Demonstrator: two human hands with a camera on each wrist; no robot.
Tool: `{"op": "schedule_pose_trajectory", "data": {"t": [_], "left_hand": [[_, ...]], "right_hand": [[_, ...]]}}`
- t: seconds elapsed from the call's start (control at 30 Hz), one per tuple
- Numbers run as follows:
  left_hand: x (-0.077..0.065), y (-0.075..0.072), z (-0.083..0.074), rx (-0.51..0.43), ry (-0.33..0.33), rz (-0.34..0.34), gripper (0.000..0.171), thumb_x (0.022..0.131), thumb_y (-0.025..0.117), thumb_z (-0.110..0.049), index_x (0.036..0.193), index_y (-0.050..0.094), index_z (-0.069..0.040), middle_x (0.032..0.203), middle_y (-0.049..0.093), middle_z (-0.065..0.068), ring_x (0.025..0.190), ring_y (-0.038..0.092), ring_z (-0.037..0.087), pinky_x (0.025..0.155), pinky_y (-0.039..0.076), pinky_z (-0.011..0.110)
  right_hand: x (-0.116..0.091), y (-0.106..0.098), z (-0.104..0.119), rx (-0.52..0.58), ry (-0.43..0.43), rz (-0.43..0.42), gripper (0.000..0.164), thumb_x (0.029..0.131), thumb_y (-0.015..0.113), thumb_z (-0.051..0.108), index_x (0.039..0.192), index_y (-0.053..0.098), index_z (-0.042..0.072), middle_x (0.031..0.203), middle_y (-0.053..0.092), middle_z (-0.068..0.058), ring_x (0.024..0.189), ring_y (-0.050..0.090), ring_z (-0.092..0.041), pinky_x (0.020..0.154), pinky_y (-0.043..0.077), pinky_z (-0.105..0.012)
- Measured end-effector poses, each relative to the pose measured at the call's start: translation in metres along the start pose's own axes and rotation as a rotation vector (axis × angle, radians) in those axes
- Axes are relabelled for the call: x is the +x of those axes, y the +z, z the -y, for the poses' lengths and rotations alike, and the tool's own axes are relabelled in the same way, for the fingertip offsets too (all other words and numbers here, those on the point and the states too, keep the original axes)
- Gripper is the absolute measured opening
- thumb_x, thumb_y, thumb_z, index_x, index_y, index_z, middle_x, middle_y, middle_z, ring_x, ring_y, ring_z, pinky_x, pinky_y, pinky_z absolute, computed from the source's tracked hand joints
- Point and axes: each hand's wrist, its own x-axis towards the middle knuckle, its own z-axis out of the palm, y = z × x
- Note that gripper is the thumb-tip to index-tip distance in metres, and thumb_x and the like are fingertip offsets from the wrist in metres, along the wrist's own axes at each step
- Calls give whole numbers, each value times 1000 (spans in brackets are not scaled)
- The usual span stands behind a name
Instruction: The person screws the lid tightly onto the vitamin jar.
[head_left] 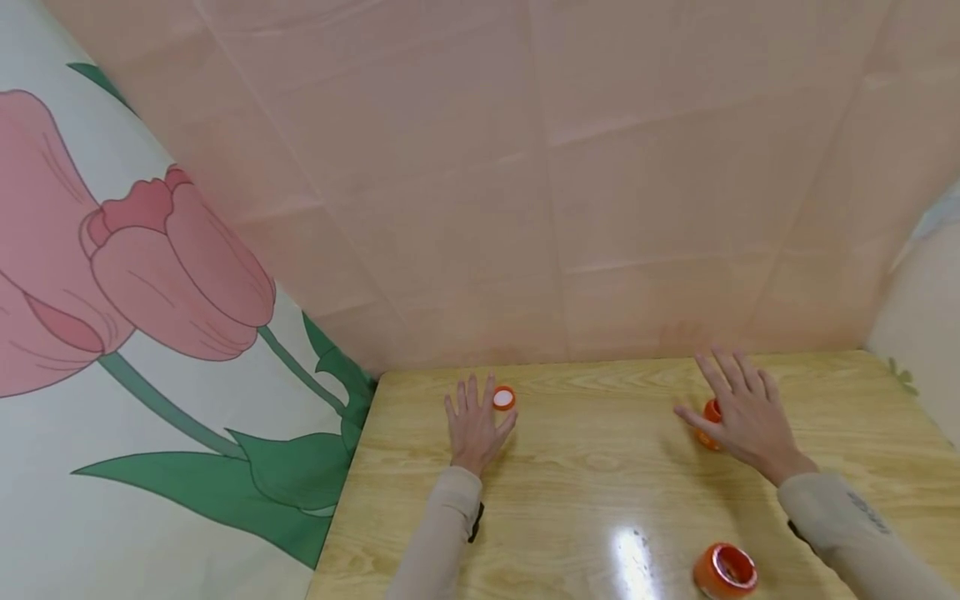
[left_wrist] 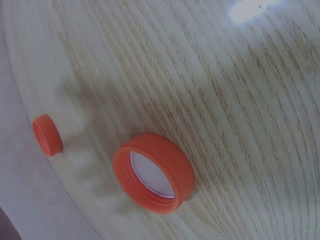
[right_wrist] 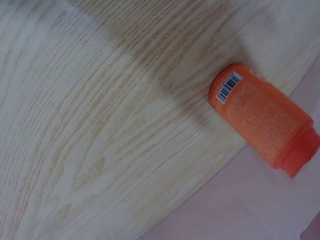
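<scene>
My left hand (head_left: 474,429) is spread just beside an orange cap (head_left: 504,398) with a white lining, and holds nothing. Seen in the left wrist view, the larger cap (left_wrist: 153,173) lies with its hollow side showing; a smaller orange cap (left_wrist: 47,135) is near the table's far edge. Over to the right, my right hand (head_left: 746,421) has its fingers stretched out and partly covers an orange bottle (head_left: 707,439). The right wrist view shows this bottle (right_wrist: 262,117) upright and uncapped, with a barcode and fine print on its side; nothing is in the hand.
A second, wider orange jar (head_left: 725,571) stands without a lid near the front right of the wood-grain table (head_left: 577,467). Behind the table rises a pinkish sheet (head_left: 555,183). A tulip-printed hanging (head_left: 172,275) borders the left side.
</scene>
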Motion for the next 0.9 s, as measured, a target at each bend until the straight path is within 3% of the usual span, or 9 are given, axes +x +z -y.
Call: {"op": "schedule_pose_trajectory", "data": {"t": [0.27, 0.53, 0.9], "left_hand": [[-5, -1, 4, -16, 2, -9, 77, 89, 56, -64, 153, 36, -26, 154, 40, 16, 144, 36, 38, 113, 27, 66], [-9, -3, 8, -2, 11, -20, 78, 89, 55, -65, 154, 35, -26, 153, 42, 17, 142, 39, 38, 112, 29, 65], [-15, -2, 14, -17, -27, 49, 82, 89, 54, -66, 157, 27, -29, 158, 36, 15, 146, 34, 37, 114, 26, 65]], "right_hand": [[-12, -2, 5, 17, 42, 23, 99, 79, 72, 57, 157, 28, 16, 159, 29, -19, 151, 15, -42, 108, 20, -71], [-18, -3, 7, 11, 44, 31, 99, 79, 71, 58, 157, 27, 16, 163, 24, -16, 147, 22, -45, 110, 18, -70], [-23, -1, 2, 21, 59, 40, 98, 80, 70, 58, 157, 27, 16, 161, 27, -18, 147, 20, -46, 111, 15, -70]]}}
